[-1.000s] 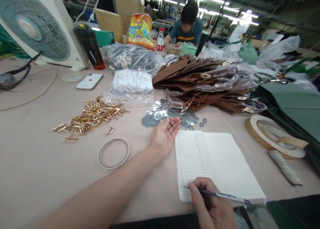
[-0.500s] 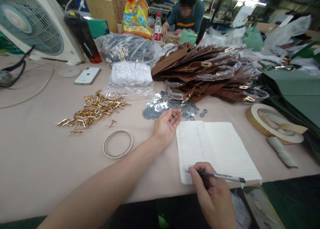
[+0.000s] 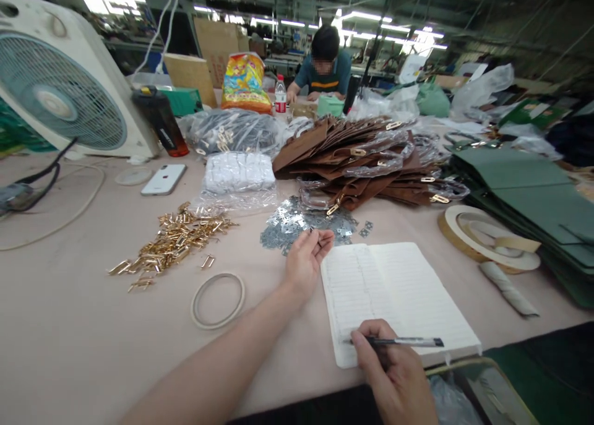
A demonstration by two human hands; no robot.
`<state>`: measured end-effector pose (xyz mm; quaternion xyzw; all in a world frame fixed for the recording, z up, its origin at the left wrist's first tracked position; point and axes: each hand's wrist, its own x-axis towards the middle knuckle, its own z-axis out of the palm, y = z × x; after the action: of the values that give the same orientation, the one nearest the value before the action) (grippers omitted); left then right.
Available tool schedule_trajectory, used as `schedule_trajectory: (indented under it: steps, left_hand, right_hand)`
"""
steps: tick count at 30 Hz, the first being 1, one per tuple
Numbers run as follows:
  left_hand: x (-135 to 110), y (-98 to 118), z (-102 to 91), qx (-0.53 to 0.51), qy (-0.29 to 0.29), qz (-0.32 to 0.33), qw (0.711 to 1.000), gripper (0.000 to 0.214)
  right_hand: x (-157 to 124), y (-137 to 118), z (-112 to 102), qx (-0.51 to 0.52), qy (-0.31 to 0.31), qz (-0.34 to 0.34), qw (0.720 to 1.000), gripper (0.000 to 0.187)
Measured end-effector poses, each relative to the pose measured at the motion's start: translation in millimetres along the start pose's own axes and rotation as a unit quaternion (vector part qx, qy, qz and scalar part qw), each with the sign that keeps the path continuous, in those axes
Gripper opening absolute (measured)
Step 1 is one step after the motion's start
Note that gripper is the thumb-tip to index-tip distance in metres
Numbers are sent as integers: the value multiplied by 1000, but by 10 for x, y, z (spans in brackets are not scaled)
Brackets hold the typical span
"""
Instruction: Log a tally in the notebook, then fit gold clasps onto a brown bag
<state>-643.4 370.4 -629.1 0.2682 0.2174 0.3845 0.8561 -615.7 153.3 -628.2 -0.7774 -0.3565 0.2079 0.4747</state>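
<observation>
My right hand [image 3: 390, 369] is shut on a black ballpoint pen [image 3: 399, 342], its tip resting near the left edge of an open lined notebook [image 3: 394, 295]. My left hand [image 3: 306, 264] lies just left of the notebook, beside a scattered heap of small silver metal pieces [image 3: 294, 227]. Its fingers curl around a tiny dark piece [image 3: 318, 242], which is too small to identify. Further left lies a pile of gold metal clips [image 3: 174, 242]. Beyond the silver heap is a stack of brown strips [image 3: 352, 159] with gold fittings, partly wrapped in clear plastic.
A ring of tape [image 3: 217, 301] lies by my left forearm, and a larger tape roll [image 3: 487, 239] sits at the right beside green sheets [image 3: 520, 190]. A phone [image 3: 163, 179], plastic bags and a box fan [image 3: 60, 85] occupy the far side. A co-worker [image 3: 322, 66] sits beyond.
The view has tilted upward, so the table items sit lower in the picture and more of the ceiling shows. Both hands keep nearly the same places on the table, with the pen still on the page.
</observation>
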Motion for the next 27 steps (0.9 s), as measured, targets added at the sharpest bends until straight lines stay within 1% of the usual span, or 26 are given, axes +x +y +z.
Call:
schedule_trajectory:
  steps: [3, 5, 7, 9, 11, 13, 15, 19, 21, 22, 24, 27]
  left_hand:
    - [-26, -62, 13, 48, -23, 26, 998, 29]
    - [-40, -109, 7, 85, -39, 41, 995, 31]
    - [-63, -140, 3, 123, -58, 56, 989, 31]
    - [-101, -147, 15, 165, -79, 71, 981, 29]
    - [-152, -134, 41, 211, -101, 88, 968, 28]
    - [-209, -111, 75, 245, -116, 105, 957, 28]
    - [-265, -89, 107, 262, -131, 116, 949, 28]
    - [-350, -75, 145, 300, -188, 98, 930, 29]
    - [-358, -91, 144, 331, -209, 76, 917, 28]
    - [-347, -107, 137, 341, -208, 68, 914, 28]
    - [-291, -148, 111, 333, -175, 60, 925, 29]
    - [-154, -208, 61, 237, -85, 46, 967, 29]
  right_hand:
    - [-64, 26, -51, 39, 8, 10, 999, 39]
    - [-115, 89, -130, 62, 26, 1, 998, 32]
    - [-155, 168, -250, 76, 63, -18, 995, 27]
    - [-171, 238, -401, 80, 114, -22, 990, 24]
    - [-162, 282, -554, 78, 158, -6, 984, 26]
    - [-139, 299, -677, 71, 179, 13, 981, 29]
    - [-114, 296, -748, 62, 152, 20, 986, 32]
    - [-77, 281, -733, 36, 47, 39, 997, 38]
    - [-63, 288, -692, 14, 28, 51, 998, 43]
    - [-57, 297, -674, 3, 26, 55, 998, 45]
    - [-43, 321, -651, -17, 25, 56, 998, 46]
    - [-29, 356, -647, -40, 24, 45, 998, 47]
